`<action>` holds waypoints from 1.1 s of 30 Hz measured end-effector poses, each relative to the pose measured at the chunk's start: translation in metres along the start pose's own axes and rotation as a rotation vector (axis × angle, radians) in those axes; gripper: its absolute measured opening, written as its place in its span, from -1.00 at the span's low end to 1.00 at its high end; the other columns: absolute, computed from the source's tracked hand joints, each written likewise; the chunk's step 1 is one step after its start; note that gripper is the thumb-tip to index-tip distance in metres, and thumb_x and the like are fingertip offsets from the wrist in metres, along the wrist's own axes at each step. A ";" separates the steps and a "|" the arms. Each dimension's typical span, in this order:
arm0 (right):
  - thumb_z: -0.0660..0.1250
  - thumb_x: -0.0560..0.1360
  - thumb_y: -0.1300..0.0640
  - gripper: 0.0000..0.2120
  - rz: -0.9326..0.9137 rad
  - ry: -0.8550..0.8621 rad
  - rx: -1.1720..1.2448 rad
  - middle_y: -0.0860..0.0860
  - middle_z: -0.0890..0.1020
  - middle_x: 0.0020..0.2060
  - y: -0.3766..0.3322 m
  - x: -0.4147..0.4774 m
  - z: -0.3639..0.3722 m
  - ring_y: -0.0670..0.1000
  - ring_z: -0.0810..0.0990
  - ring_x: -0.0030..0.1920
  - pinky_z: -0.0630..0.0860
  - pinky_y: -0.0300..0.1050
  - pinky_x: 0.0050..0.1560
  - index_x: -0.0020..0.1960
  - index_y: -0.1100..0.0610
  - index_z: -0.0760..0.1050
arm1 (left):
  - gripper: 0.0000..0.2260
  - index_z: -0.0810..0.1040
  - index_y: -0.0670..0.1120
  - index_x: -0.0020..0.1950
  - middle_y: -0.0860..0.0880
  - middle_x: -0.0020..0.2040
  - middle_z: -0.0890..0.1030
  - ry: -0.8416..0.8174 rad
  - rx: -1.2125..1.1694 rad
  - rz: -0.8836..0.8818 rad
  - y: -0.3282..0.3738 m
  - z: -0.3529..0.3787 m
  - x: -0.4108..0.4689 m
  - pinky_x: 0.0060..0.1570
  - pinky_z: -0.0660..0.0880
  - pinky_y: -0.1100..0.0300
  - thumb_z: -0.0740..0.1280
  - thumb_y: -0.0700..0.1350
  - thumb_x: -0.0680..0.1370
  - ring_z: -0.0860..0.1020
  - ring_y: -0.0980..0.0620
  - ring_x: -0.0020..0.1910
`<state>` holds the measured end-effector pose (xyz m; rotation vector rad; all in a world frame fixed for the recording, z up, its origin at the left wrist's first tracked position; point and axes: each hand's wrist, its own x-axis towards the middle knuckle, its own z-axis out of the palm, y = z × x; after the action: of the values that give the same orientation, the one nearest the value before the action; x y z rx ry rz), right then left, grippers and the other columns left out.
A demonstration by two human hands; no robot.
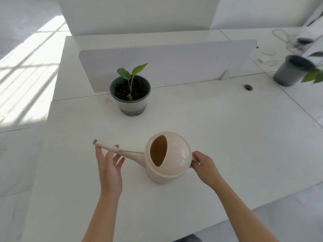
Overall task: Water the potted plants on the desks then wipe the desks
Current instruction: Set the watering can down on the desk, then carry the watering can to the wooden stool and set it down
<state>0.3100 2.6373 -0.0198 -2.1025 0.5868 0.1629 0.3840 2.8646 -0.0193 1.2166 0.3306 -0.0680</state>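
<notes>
Cream can [168,157] upright on white desk [227,137], near front-centre, fill hole facing up, inside looks amber; water level can't tell. Spout [111,147] pointing left, slightly raised. Right hand [203,167] wrapped round handle at can's right side, fingers curled tight on it; handle mostly hidden. Left hand [109,169] under spout w/ fingers spread wide, palm up, fingertips touching or just below spout tip, not gripping.

Small plant [130,95] in green-rimmed pot w/ pale banded wall, behind can, well apart, just in front of divider [174,67]. Two green leaves on thin stem, dark soil. Second pot [291,70], dark grey, far right on next desk, leaves partly cut by frame edge. Cable hole [247,87] in desk btwn the two pots. Cords [286,41] tangled at back right, blurred. Sun patches on floor [26,67] at left.
</notes>
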 end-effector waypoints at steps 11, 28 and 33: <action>0.20 0.49 0.29 -0.70 0.112 0.301 0.138 -0.09 0.47 -0.38 0.061 -0.128 -0.068 -0.10 0.39 -0.33 0.32 -0.36 -0.36 -0.31 -0.04 0.38 | -0.54 0.15 0.17 0.44 -0.05 0.05 0.53 -0.380 0.136 -0.024 -0.010 0.071 -0.082 0.21 0.41 -0.02 0.13 -0.17 0.59 0.53 0.00 0.00; 0.29 0.46 0.29 -0.70 0.311 0.787 0.199 -0.12 0.46 -0.44 0.226 -0.442 -0.167 -0.18 0.40 -0.41 0.36 -0.47 -0.36 -0.37 -0.01 0.42 | -0.68 0.38 0.20 0.17 -0.06 -0.12 0.52 -1.012 0.272 -0.155 -0.112 0.157 -0.366 -0.04 0.42 0.08 0.14 -0.21 0.58 0.51 -0.04 -0.12; 0.29 0.47 0.25 -0.74 0.392 0.924 0.212 -0.07 0.43 -0.45 0.257 -0.505 -0.176 -0.12 0.37 -0.40 0.35 -0.44 -0.37 -0.36 0.05 0.40 | -0.68 0.35 0.15 0.22 -0.08 -0.10 0.52 -1.189 0.299 -0.231 -0.134 0.186 -0.426 -0.06 0.42 0.09 0.14 -0.22 0.57 0.52 0.02 -0.17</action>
<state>-0.2719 2.5489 0.0549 -1.7513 1.4810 -0.6618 -0.0116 2.5921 0.0370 1.2231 -0.6043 -1.0214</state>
